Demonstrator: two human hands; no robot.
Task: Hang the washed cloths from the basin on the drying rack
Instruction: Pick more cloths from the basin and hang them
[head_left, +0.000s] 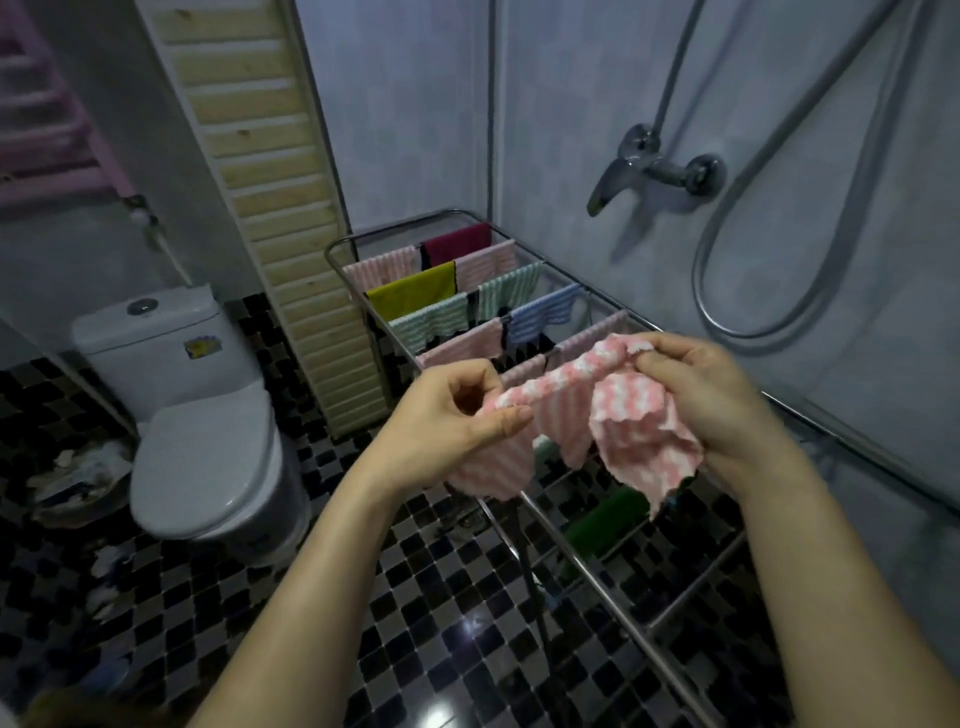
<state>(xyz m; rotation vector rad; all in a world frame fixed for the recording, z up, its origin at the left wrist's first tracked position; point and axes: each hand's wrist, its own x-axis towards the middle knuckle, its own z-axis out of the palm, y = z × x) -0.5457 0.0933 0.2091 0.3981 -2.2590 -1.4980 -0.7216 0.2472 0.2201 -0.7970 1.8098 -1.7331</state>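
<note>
A pink-and-white striped cloth (623, 415) is stretched between both hands above the near rails of the metal drying rack (691, 582). My left hand (452, 415) pinches its left top edge, and my right hand (711, 389) pinches the right top corner. The cloth's lower part hangs crumpled. Several cloths hang on the rack's far rails: pink striped (382, 267), maroon (457, 241), yellow (415, 293), green striped (431, 322) and blue striped (543, 314). A dark green cloth (608, 519) shows lower down under the rack. No basin is in view.
A white toilet (202, 441) stands on the left on the black-and-white tiled floor (363, 623). A slatted wooden panel (280, 208) rises behind the rack. A shower tap (654, 169) and hose (779, 260) are on the right wall. A waste bin (78, 478) sits beside the toilet.
</note>
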